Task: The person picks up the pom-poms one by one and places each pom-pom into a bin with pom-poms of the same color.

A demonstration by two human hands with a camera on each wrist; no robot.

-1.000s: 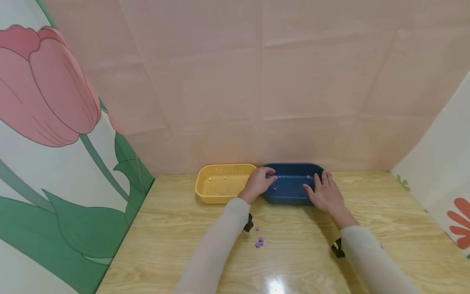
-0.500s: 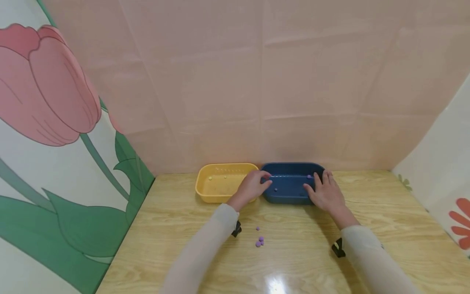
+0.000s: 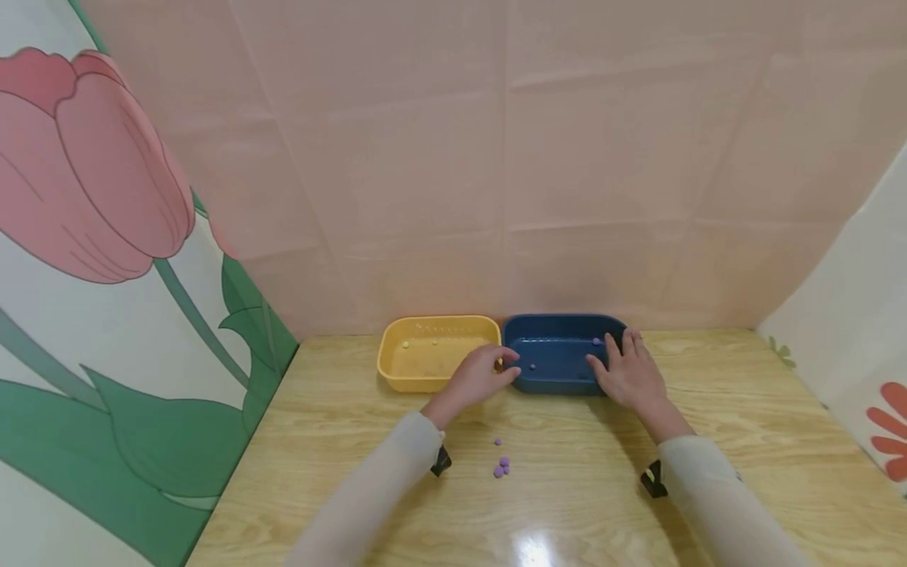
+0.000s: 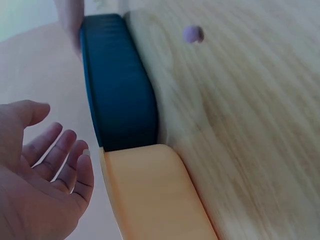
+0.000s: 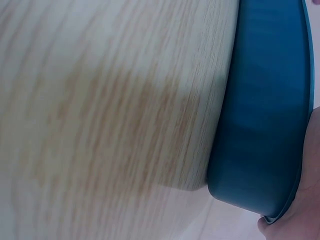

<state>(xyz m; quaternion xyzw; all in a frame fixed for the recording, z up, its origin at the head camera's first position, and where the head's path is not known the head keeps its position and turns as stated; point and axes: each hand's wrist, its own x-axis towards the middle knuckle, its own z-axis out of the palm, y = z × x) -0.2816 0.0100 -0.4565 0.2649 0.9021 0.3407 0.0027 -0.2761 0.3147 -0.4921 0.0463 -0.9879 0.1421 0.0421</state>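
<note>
Where right grip (image 3: 629,374) touches it, blue tray (image 3: 563,356) ends.

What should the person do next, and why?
Probably bring the left grip to the lone purple ball on the table and pinch it: that grip looks empty, the ball lies apart from the purple cluster, and the blue tray holds another purple ball.

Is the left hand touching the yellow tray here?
Apart. The left wrist view shows it: a strip of pale backdrop separates the left hand from the rim of the yellow tray.
</note>
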